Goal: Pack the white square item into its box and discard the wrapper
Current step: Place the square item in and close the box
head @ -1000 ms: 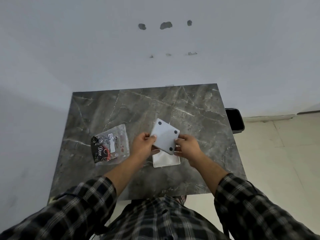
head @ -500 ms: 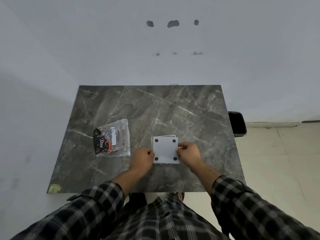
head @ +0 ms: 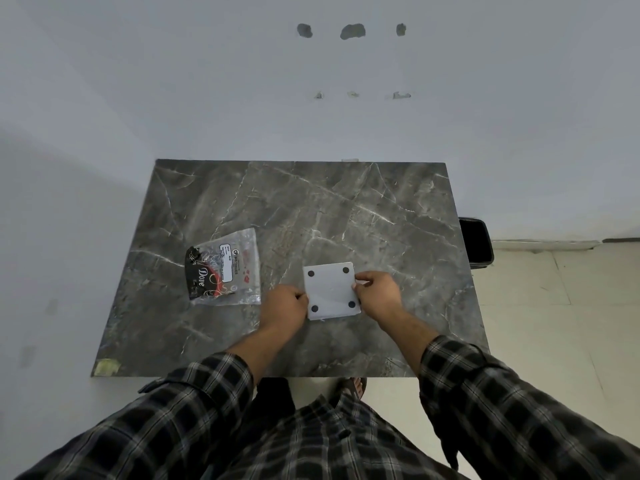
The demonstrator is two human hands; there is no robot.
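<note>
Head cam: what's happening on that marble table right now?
A person in a plaid shirt holds a white square item, with four black dots facing up, flat on the marble table. The left hand grips its left edge, the right hand its right edge. Whether the box is under it cannot be told. The clear plastic wrapper lies untouched to the left. A black bin stands on the floor past the table's right edge.

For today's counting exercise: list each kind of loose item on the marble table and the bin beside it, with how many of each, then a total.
White square item with four black dots: 1
Clear plastic wrapper: 1
Black bin beside the table: 1
Total: 3
The box cannot be made out under the white square item.
</note>
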